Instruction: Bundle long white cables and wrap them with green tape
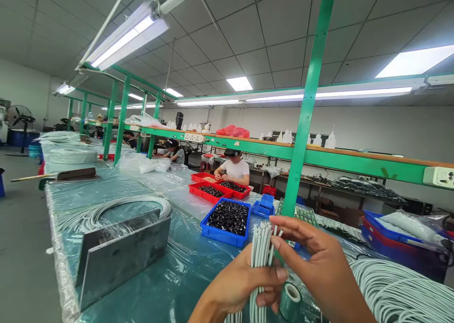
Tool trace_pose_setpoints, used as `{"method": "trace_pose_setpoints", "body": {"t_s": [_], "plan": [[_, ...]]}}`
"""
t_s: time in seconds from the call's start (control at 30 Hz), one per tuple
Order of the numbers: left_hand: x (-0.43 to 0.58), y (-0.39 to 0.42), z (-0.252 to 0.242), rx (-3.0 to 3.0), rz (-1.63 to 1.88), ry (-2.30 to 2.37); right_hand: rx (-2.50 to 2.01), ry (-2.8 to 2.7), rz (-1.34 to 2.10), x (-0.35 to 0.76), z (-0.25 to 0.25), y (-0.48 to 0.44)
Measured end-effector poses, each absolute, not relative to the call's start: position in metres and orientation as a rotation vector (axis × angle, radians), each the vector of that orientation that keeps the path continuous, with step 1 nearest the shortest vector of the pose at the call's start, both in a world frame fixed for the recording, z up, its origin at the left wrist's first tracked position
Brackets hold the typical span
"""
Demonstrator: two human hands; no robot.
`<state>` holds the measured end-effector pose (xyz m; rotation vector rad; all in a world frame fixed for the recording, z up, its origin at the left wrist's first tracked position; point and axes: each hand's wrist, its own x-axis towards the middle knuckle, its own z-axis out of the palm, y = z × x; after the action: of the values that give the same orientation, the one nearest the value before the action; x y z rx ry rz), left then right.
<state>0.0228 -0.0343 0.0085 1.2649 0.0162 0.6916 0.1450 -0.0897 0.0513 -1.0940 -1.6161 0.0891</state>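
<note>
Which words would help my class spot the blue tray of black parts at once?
Start at the long plastic-covered workbench and find the two red trays on it. Just nearer the camera sits the blue tray, the only blue one heaped with small black parts.

Pale grey cables (261, 261), blue tray (213, 233)

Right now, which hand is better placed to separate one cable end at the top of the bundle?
Probably the right hand: its fingertips are up at the cut ends of the white cable bundle. The left hand is wrapped around the bundle lower down, holding it.
</note>
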Motion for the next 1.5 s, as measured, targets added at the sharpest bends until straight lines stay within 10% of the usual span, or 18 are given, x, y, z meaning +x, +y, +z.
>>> {"method": "trace_pose_setpoints", "body": {"t_s": [1.03, 1.5], "plan": [[0.014, -0.032, 0.008, 1.33, 0.53, -0.074, -1.042, -1.662, 0.642, 0.142, 0.07, -0.092], [0.016, -0.025, 0.001, 1.28, 0.519, -0.122, -1.069, -1.953, 0.249, 0.141, 0.072, -0.098]]}}
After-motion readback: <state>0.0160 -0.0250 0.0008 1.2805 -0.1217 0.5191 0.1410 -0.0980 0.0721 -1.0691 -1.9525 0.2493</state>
